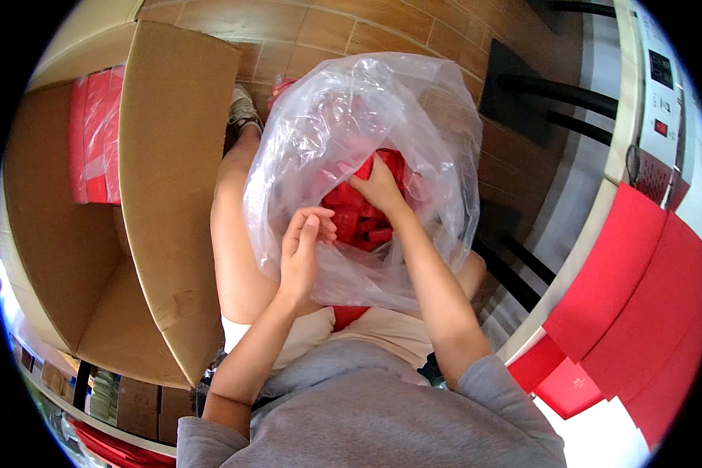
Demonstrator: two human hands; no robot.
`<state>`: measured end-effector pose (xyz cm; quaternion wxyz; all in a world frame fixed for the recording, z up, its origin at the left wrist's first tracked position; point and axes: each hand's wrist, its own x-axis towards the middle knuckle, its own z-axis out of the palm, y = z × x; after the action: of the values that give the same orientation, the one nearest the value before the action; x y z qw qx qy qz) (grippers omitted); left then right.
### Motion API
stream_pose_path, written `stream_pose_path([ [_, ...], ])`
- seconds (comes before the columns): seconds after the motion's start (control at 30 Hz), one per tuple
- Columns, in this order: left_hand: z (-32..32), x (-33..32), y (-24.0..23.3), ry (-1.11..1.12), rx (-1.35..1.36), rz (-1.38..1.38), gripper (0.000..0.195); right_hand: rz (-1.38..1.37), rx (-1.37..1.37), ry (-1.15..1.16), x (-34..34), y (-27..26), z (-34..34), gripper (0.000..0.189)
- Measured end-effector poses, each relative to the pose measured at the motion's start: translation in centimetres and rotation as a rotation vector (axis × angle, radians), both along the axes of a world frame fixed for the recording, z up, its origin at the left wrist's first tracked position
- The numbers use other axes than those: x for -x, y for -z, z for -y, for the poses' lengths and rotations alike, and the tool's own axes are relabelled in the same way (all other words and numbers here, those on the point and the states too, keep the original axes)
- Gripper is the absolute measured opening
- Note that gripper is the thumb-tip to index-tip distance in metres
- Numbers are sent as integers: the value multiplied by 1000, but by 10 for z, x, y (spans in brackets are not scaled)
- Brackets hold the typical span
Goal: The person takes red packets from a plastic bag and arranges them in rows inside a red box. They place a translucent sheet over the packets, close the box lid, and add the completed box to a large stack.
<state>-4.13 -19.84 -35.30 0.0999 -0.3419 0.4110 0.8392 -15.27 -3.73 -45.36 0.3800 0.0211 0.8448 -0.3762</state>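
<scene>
A large clear plastic bag (304, 140) stands between the person's legs with its mouth gaping upward. Inside lie several glossy red pieces (351, 219), too jumbled to tell what they are. My right hand (380, 186) reaches down into the bag, thumb and fingers around a red piece (364, 168) among the others; its fingertips are partly hidden. My left hand (304, 248) hovers at the near-left side of the bag's mouth. Its fingers are loosely bent, and nothing shows in them.
At left, an open cardboard box (175, 175) holds plastic-wrapped red boxes (96, 134). Red sheets or flat boxes (626, 304) lie on the table at right, near a white machine (655, 88). Black table legs (556, 96) stand over the tiled floor (322, 35).
</scene>
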Motion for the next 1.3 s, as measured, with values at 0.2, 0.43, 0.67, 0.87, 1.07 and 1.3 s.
stream_pose_path([
  [0.2,-10,0,-2,136,150,-12,32,359,536,628,-48,-94,-26,48],
  [0.43,-11,-3,-20,436,-121,-65,50,257,556,467,-79,-147,-9,51],
  [0.67,-19,-16,2,355,-86,-104,29,162,361,596,-98,-150,-13,30],
  [0.87,-13,-15,9,279,326,-323,34,186,434,791,-93,-169,-53,28],
  [1.07,-17,-14,-14,392,668,-509,34,408,601,761,-82,-194,-56,32],
  [1.3,-17,-17,-19,408,344,-598,61,544,527,651,-98,-172,-41,29],
])
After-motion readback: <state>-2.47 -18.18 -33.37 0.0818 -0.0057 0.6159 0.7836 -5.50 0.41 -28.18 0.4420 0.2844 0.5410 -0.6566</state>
